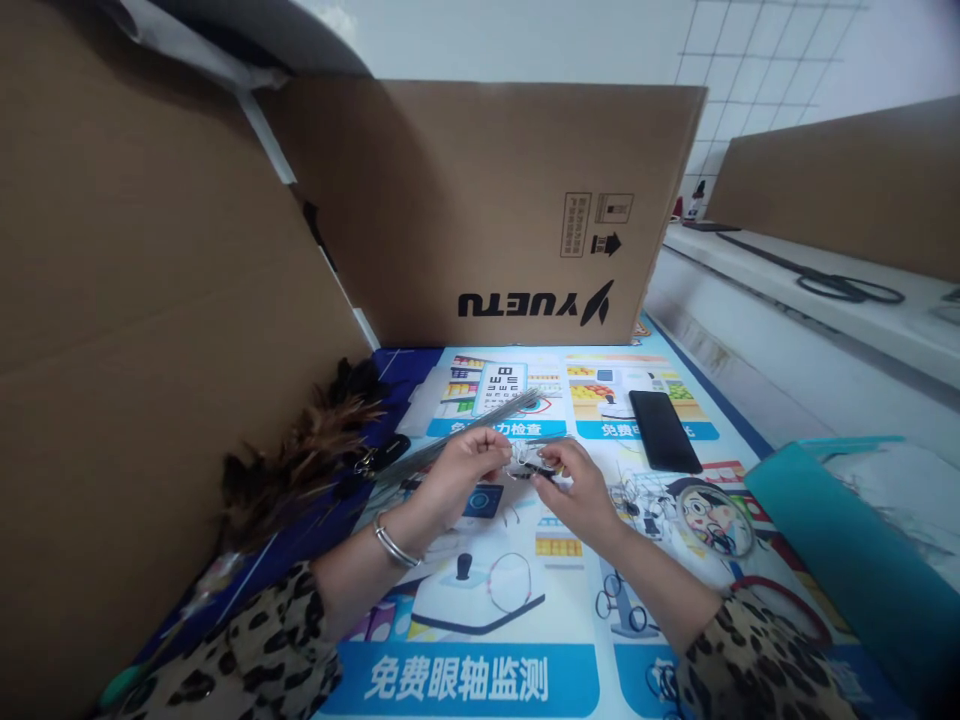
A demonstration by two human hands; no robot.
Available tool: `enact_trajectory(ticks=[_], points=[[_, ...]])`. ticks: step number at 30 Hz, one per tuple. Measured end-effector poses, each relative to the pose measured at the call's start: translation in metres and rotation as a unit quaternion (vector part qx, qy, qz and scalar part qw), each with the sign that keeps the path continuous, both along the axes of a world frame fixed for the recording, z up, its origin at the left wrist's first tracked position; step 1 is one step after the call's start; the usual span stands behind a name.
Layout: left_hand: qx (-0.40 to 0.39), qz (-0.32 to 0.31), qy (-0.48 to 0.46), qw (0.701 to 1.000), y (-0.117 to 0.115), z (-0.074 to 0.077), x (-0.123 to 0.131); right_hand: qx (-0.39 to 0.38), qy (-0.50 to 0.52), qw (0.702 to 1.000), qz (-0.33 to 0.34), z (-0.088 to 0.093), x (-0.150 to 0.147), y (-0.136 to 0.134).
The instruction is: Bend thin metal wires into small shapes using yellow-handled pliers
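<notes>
My left hand (463, 468) and my right hand (571, 480) meet over a printed mat (480, 680). Both pinch a small pale piece with wire and a dark bit (529, 464) between the fingertips. A bundle of thin metal wires (480, 420) fans out to the upper left from behind my left hand. A silver bangle sits on my left wrist. A thin beaded wire loop (511, 580) lies on the mat below my hands.
Brown cardboard walls stand at the left (150, 350) and back (487, 200). Dark brown feathers (300, 460) lie at the left. A black phone (664, 430) rests on the mat at the right. A teal tray edge (840, 540) lies at the far right, scissors (847, 287) on the neighbouring bench.
</notes>
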State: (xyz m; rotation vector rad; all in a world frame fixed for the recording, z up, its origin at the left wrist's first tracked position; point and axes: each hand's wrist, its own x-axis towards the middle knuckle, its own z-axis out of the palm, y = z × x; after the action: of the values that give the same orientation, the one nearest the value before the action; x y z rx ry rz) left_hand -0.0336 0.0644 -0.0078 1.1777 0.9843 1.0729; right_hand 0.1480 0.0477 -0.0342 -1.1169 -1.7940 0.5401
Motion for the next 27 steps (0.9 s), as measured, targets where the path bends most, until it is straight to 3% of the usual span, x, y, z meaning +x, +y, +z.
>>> enact_trajectory(ticks=[10,18,23,27], points=[[-0.002,-0.017,0.027,0.999,-0.001,0.006,0.001,-0.061,0.1,0.992,0.043,-0.003,0.006,0.004],[0.024,-0.02,0.033,0.999,0.001,0.001,-0.001,-0.13,0.152,0.979,-0.031,-0.003,0.008,0.006],[0.026,-0.013,0.02,0.999,0.002,0.001,-0.003,-0.098,0.103,0.989,0.036,0.003,0.004,-0.002],[0.029,-0.007,0.024,0.999,0.003,0.0,-0.002,-0.051,0.066,0.997,0.004,0.003,0.001,-0.003]])
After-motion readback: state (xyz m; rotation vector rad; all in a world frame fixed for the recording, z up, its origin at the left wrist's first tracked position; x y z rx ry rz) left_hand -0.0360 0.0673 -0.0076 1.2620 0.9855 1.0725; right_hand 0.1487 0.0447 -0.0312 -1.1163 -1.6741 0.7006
